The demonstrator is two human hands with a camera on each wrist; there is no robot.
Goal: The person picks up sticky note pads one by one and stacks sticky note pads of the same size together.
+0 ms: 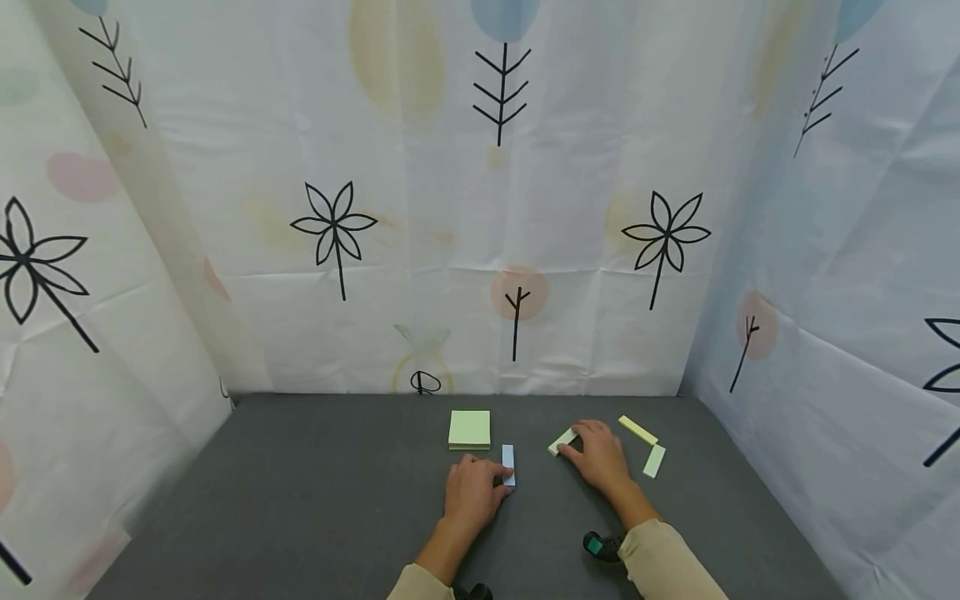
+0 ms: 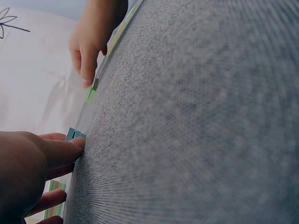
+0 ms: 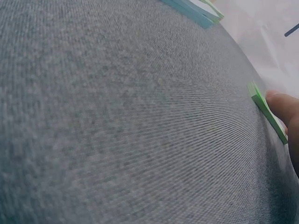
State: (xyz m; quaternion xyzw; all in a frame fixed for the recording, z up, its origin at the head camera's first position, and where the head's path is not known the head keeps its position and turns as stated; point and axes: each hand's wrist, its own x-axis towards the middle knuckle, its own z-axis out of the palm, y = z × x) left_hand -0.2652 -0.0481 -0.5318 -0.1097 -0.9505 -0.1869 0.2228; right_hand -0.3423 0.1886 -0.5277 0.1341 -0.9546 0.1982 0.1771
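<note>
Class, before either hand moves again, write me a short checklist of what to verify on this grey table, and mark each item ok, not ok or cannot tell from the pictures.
1. Left hand touches the blue strip: ok; its fingertips meet the strip's near end.
2. Right hand touches the pale green strip: ok; the fingers lie against it.
3. Either strip lifted off the grey table: cannot tell; both appear to lie flat.
4. Green sticky-note pad apart from both hands: ok; it sits just behind the blue strip.
5. Yellow strip and second green strip untouched: ok; both lie beside the right hand, apart from it.
</note>
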